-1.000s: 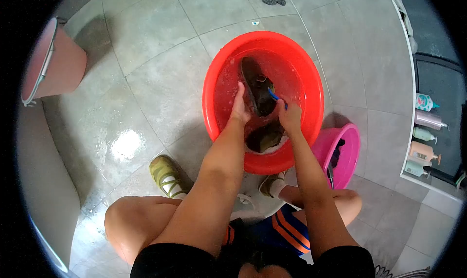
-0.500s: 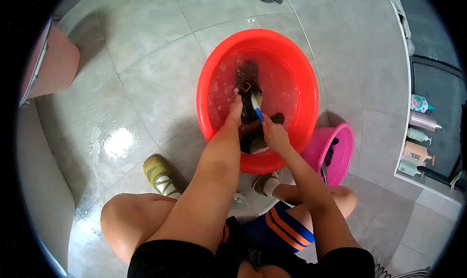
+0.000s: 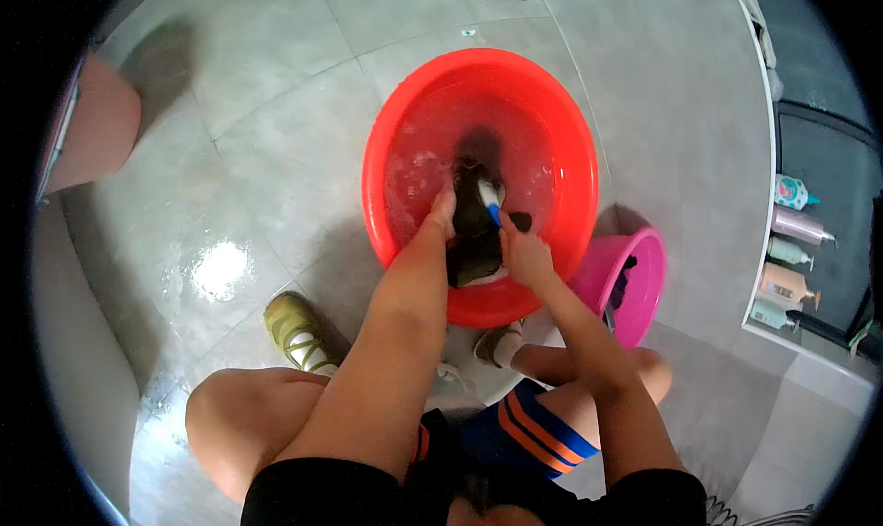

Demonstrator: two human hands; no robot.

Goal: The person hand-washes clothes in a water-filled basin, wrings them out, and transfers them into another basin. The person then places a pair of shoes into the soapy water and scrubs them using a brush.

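Note:
A red basin (image 3: 384,131) of cloudy, sudsy water stands on the floor in front of me. In it lies a dark, wet item that looks like a shoe (image 3: 472,215), partly under water. My left hand (image 3: 444,215) holds it along its left edge; the fingertips are hidden. My right hand (image 3: 526,256) is closed around the blue handle of a scrubbing brush (image 3: 494,213). The brush's white head touches the item's upper right part. A dark rounded piece (image 3: 521,222) shows just above my right hand; whether it belongs to the same item I cannot tell.
A pink tub (image 3: 651,291) with dark cloth inside stands to the basin's right. At the far left is a pale pink bucket (image 3: 106,121). Several pump bottles (image 3: 785,285) line a ledge at the right. The tile floor (image 3: 221,268) is wet at left.
The brush and my right hand have shifted slightly over the dark item, which has turned a little. My left hand keeps its hold. The whole view has moved slightly.

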